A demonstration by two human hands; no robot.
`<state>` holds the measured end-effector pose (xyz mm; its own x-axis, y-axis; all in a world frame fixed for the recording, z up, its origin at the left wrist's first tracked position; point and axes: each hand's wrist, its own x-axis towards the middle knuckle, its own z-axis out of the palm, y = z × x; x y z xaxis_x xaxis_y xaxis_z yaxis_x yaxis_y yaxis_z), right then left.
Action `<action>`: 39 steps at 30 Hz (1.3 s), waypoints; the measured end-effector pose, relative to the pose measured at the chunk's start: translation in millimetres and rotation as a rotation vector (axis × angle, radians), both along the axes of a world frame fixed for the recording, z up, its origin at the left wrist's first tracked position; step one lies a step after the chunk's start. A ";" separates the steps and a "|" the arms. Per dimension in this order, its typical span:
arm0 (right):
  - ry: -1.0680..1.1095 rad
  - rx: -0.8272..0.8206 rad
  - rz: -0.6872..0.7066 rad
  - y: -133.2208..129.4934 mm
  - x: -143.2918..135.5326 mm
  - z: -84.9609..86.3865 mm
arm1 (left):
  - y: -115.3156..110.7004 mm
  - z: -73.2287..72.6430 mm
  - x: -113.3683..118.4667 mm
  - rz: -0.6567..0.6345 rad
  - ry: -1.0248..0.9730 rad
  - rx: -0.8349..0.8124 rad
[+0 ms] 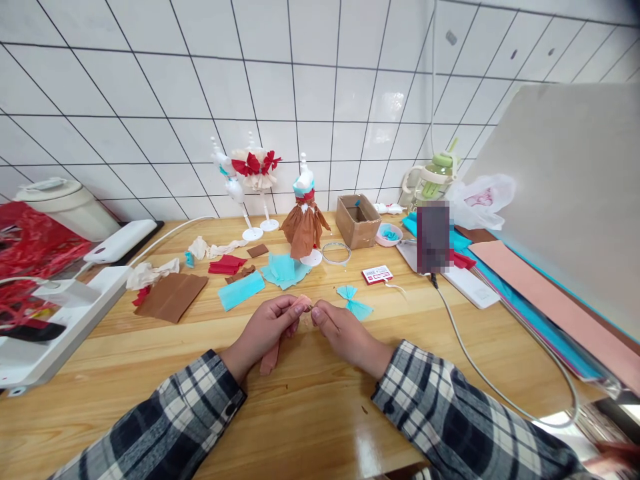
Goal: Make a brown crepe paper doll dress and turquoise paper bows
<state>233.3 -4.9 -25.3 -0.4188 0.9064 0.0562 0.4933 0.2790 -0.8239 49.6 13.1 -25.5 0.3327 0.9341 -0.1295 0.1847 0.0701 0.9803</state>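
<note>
My left hand (267, 325) pinches a strip of pink crepe paper (269, 359), whose loose end hangs below the fingers. Close beside it, my right hand (345, 332) is closed at the paper's gathered upper end; something thin and dark shows between the fingertips, too small to name. A blue paper bow (355, 303) lies just beyond my right hand. Past my left hand are a blue rectangle of paper (241, 291) and a pile of light blue pieces (285, 270). Behind them stands a small white dress form (303, 220) in a brown skirt.
Two more dress forms (261, 175) stand by the tiled wall. A cardboard box (358, 223), a wire ring (337, 253) and a small red-white box (378, 275) sit ahead. At right are a phone (434, 237), its cable and paper sheets (550, 293); at left, a power strip (75, 333).
</note>
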 end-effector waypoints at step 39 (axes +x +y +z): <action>0.084 -0.050 0.008 -3.3 -3.9 2.2 | -0.8 -0.2 -0.9 0.016 -0.069 -0.014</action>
<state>229.4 -8.2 -23.0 -0.4214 0.9057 0.0464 0.4195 0.2401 -0.8754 48.7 12.2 -25.7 0.3264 0.9376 -0.1200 0.1150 0.0866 0.9896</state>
